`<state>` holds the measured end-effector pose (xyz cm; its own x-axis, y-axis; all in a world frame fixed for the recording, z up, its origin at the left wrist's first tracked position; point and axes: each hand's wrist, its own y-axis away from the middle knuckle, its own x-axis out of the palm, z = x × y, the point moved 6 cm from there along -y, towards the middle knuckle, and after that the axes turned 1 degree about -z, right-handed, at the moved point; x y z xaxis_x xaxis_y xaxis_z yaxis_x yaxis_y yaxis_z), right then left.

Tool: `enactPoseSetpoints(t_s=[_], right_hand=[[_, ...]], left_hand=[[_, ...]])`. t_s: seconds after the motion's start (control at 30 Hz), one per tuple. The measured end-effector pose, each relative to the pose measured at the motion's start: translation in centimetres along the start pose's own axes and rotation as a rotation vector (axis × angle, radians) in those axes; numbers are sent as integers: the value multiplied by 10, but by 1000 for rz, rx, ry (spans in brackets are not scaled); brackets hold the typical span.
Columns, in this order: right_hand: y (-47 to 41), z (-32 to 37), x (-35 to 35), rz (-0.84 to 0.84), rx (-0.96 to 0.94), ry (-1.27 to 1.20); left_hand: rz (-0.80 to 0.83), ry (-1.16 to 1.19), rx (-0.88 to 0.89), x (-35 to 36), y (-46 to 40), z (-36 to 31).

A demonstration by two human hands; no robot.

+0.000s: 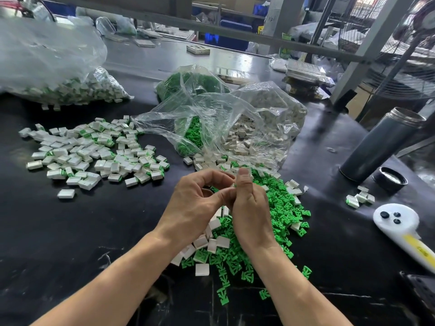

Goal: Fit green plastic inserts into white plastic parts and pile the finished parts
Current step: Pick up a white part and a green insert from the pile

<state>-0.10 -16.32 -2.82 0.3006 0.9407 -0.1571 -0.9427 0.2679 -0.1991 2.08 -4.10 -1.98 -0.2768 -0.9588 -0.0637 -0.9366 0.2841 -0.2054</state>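
Note:
My left hand and my right hand meet above a heap of loose green inserts mixed with white parts. Their fingers curl together around something small that is almost wholly hidden; only a sliver of white shows between them. A spread pile of finished white parts with green inserts lies to the left on the black table. An open clear bag behind my hands spills green inserts and white parts.
A big clear bag of finished parts sits at the far left. At the right stand a steel flask, its cap, a few finished parts and a white handheld controller. Shelf posts and a fan rise behind.

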Motion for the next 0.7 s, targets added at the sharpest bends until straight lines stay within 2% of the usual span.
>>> enactPoseSetpoints(t_s=[0.2,0.37,0.57,0.7], right_hand=[[-5,-2,-20,-28,-34,28],[-4,0,-16,45,-84,69],[-3,-4,-19,15,-39,101],[-2,-5,-19,-9,-23,121]], left_hand=[[-131,-40,0,-19,-4,1],[-87,-69,-3,-19,-4,3],[-63,-120,-9,-15,-4,3],[-60,-270,29,-14,-3,4]])
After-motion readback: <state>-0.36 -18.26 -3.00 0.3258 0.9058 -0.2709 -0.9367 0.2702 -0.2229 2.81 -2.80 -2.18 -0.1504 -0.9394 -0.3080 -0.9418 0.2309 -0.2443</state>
